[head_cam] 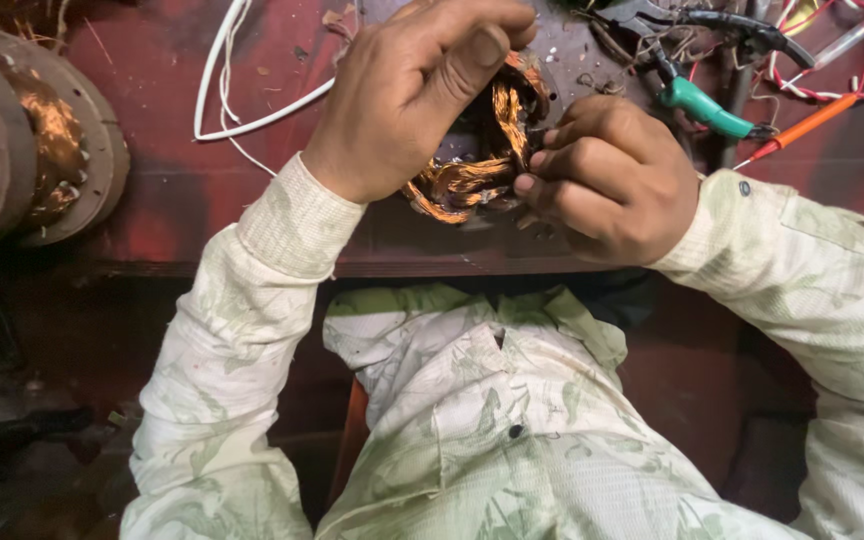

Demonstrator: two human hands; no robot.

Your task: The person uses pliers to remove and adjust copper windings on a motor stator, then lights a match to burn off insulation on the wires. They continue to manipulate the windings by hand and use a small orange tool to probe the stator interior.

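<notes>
On the red desk (202, 190), a copper wire coil (482, 160) sits between both hands. The left hand (412, 90) clasps it from ten o'clock, thumb pressing over the top. The right hand (612, 180) pinches its strands at three o'clock.

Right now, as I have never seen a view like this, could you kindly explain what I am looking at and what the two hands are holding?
This is one picture from a camera worn on a person's head, looking down at their own hands and pale green patterned shirt. The left hand and right hand both grip a round bundle of shiny copper wire coils, the fingers pinching the strands. It rests on a worn dark red workbench. To the left lie round grey metal discs with copper windings. A loose white cord trails behind the left hand. At the top right lie green-handled pliers and an orange-handled tool.
</notes>
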